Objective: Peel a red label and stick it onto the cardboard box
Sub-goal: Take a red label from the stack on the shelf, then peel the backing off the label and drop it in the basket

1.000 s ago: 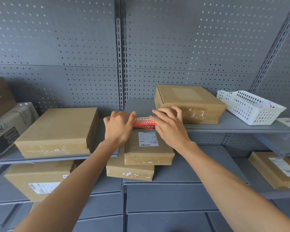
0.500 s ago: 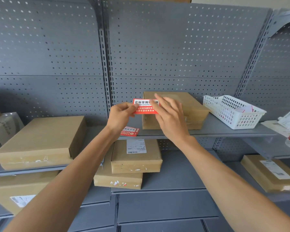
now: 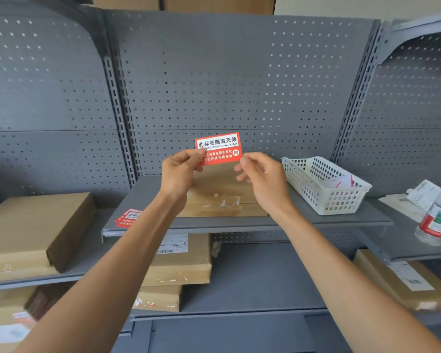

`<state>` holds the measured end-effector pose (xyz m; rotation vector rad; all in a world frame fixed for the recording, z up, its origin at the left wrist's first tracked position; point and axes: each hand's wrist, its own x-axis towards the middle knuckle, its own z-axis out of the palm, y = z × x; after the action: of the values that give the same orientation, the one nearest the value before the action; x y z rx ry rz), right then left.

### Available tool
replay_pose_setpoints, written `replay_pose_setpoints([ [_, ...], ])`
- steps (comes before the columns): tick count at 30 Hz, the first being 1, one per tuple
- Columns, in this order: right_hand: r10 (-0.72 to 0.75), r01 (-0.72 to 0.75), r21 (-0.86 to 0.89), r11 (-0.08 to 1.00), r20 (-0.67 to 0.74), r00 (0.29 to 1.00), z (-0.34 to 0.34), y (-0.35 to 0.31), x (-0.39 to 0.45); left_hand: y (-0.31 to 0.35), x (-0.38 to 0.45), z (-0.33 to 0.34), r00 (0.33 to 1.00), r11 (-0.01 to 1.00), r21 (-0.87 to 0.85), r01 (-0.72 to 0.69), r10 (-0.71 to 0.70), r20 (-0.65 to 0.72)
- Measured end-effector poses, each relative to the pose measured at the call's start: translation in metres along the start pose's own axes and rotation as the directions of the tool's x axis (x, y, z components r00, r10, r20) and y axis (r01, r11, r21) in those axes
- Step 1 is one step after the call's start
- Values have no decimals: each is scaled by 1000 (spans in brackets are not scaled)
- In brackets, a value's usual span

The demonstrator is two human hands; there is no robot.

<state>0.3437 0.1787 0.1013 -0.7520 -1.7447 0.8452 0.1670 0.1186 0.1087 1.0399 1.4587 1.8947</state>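
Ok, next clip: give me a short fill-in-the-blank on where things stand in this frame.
1. Both hands hold a label whose colour is ____.
2. The left hand pinches the label's left edge; the right hand is at its ____ edge.
3. The white basket sits to the ____ of the cardboard box on the same shelf.
4. More labels lie on the shelf to the ____ of that box.

Missing words: red; right; right; left
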Motion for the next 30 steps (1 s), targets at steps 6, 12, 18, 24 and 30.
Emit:
replay_pose_setpoints([
  [6, 32, -38, 142, 989, 45, 998, -20, -4, 11, 1, 5, 21, 1000, 1000, 18, -6, 7, -24],
  [12, 87, -90, 284, 955, 23, 996, -22, -5, 21, 5, 16, 29, 998, 994, 104, -26, 31, -56],
  [18, 118, -93, 343, 935, -53, 992, -9, -6, 31, 10, 5, 30, 700, 631, 472, -615, 713, -40],
  [24, 12, -12, 354, 935, 2, 1000, 1, -17, 33, 13, -1, 40, 735, 630, 425, -650, 663, 143],
  [30, -51, 43, 347, 937, 16, 999, 0, -23, 42, 18, 8, 40, 766, 686, 377, -622, 632, 114],
])
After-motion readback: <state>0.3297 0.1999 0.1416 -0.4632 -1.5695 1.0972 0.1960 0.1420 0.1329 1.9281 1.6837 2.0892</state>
